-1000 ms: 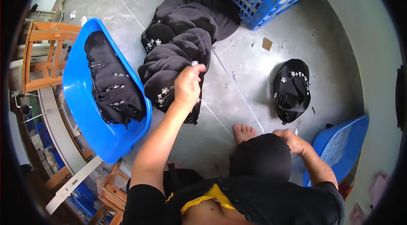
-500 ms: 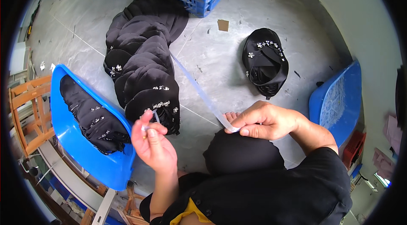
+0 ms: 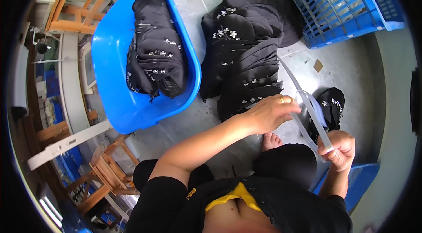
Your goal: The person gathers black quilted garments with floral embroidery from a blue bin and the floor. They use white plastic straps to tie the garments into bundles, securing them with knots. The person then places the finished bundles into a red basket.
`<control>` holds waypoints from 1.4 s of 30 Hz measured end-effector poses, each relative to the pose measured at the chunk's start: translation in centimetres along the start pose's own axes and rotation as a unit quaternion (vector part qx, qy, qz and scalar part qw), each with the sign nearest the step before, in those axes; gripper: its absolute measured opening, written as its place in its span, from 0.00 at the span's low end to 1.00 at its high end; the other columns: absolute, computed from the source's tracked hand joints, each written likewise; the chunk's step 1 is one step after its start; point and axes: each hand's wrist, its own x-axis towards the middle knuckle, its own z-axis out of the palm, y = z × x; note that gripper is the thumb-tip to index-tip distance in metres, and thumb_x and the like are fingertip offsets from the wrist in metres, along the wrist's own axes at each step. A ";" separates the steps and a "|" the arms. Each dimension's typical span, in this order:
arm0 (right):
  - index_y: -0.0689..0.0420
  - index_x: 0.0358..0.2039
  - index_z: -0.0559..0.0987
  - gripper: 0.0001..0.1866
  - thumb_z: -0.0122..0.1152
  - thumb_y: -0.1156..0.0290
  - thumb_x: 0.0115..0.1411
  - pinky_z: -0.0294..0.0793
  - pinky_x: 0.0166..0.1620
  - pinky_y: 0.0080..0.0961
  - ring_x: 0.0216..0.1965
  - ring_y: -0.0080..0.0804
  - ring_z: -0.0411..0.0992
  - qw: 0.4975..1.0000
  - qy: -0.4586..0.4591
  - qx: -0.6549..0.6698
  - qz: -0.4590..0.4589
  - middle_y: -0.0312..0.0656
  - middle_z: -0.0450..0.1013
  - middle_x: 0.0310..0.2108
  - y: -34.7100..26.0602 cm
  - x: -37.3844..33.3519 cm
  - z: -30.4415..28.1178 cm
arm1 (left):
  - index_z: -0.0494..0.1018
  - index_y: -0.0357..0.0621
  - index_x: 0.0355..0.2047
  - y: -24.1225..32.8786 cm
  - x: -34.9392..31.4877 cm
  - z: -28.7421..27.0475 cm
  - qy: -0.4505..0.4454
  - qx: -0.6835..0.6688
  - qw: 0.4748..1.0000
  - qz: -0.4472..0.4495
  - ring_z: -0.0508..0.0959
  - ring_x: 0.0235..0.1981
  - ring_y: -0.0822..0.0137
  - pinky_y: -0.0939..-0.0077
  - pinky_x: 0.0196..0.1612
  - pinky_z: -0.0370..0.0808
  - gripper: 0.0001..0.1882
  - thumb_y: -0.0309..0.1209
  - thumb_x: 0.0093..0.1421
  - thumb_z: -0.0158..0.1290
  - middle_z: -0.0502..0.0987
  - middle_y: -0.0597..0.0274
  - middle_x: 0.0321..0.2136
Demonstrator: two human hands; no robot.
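A long translucent plastic strip runs from the overlapping row of black shoe uppers on the floor to my right hand, which pinches its end between thumb and fingers. My left hand, with a ring on one finger, is closed near the strip's other length; its fingertips seem to grip it, though they are slightly blurred. The strip bends in a loop between the hands. Beyond them a separate black upper with clear flower trims lies on the floor, partly hidden by the strip.
A blue plastic tub at left holds another row of black uppers. At the far right stands a blue slatted crate. Another blue tub sits beside my right forearm. Wooden chairs line the left. A brown scrap lies on the floor.
My view has swung leftward, so things sit further right. My left hand has come across towards the right hand and the strip. The right hand still pinches the strip's end, and a loop now hangs between.
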 end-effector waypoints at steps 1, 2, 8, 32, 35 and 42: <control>0.64 0.25 0.79 0.11 0.57 0.68 0.52 0.66 0.21 0.26 0.15 0.35 0.70 1.000 0.007 0.002 0.008 0.47 0.74 0.18 0.0 -0.2 -0.1 | 0.69 0.42 0.41 -0.3 0.1 0.6 0.011 -0.020 1.000 -0.014 0.74 0.36 0.60 0.71 0.36 0.71 0.15 0.21 0.51 0.52 0.72 0.58 0.35; 0.64 0.26 0.79 0.10 0.58 0.68 0.52 0.67 0.21 0.27 0.15 0.37 0.70 0.999 -0.029 -0.029 -0.026 0.47 0.74 0.18 0.3 0.3 0.3 | 0.68 0.41 0.41 -1.1 0.1 0.9 0.091 -0.049 0.995 -0.008 0.73 0.31 0.65 0.75 0.32 0.70 0.14 0.20 0.53 0.52 0.71 0.59 0.33; 0.65 0.31 0.78 0.08 0.57 0.72 0.55 0.69 0.25 0.29 0.22 0.40 0.73 0.990 -0.135 -0.036 -0.001 0.46 0.75 0.23 0.1 0.4 -0.5 | 0.71 0.38 0.40 -2.6 2.4 2.3 0.109 -0.090 0.990 0.026 0.70 0.28 0.70 0.82 0.32 0.68 0.13 0.17 0.53 0.50 0.71 0.60 0.32; 0.65 0.45 0.72 0.31 0.63 0.56 0.43 0.64 0.52 0.32 0.47 0.47 0.69 0.611 0.370 -0.407 0.569 0.55 0.70 0.45 18.7 -12.2 -12.1 | 0.75 0.34 0.31 -3.2 2.6 5.5 -0.112 0.016 0.978 -0.176 0.73 0.22 0.72 0.79 0.27 0.69 0.11 0.32 0.55 0.54 0.75 0.57 0.20; 0.68 0.38 0.75 0.22 0.64 0.66 0.45 0.71 0.40 0.24 0.33 0.33 0.73 0.748 0.513 -0.218 0.360 0.47 0.74 0.32 15.4 -13.4 -13.6 | 0.76 0.33 0.30 -4.1 3.4 6.6 -0.063 -0.012 0.971 -0.230 0.71 0.19 0.77 0.78 0.23 0.67 0.13 0.35 0.56 0.53 0.74 0.59 0.16; 0.63 0.39 0.74 0.21 0.65 0.65 0.47 0.73 0.34 0.24 0.28 0.28 0.73 0.797 0.582 -0.018 0.159 0.42 0.74 0.31 2.0 -9.2 -6.3 | 0.76 0.33 0.29 -6.5 6.6 6.4 -0.031 0.097 0.956 -0.276 0.71 0.18 0.74 0.76 0.24 0.68 0.14 0.36 0.54 0.54 0.74 0.59 0.15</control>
